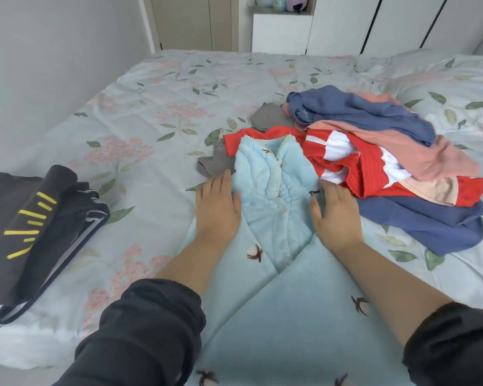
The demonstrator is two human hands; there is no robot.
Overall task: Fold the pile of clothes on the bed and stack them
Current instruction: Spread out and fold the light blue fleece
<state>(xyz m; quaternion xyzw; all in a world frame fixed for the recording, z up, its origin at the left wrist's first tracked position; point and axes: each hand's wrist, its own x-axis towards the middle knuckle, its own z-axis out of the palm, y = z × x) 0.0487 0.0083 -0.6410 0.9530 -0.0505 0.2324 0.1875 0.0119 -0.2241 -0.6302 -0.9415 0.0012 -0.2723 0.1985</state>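
Observation:
A light blue fleece garment with small brown prints lies spread on the bed in front of me, its collar pointing away. My left hand rests flat on its left side, fingers apart. My right hand lies flat on its right side, also with the fingers spread. Just beyond and to the right sits the loose pile of clothes: a red and white top, blue pieces, a pink piece and grey cloth underneath. A folded black garment with yellow lines lies at the left.
The bed's floral quilt stretches far back and left. A pillow lies at the back right. Beyond the bed stand white wardrobe doors and a shelf niche. A wall runs along the left.

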